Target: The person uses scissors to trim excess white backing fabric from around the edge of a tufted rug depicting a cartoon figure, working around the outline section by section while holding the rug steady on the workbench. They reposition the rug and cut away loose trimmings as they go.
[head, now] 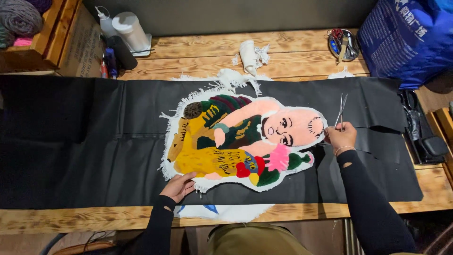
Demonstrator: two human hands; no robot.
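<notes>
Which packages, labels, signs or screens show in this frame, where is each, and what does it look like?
Blue bag: top right corner of the wooden table, bulky, crumpled, with white print.
Cardboard box: top left, brown, faint dark print on its side.
White bottles: top left beside the box, cylindrical, plain; no label visible.
No signs or screens in view.

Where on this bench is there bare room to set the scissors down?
Free: black sheet left of the tufted rug, and its stretch right of the right hand holding scissors. Left hand rests at the rug's lower edge. Crowded: bottles back left, blue bag back right.
</notes>
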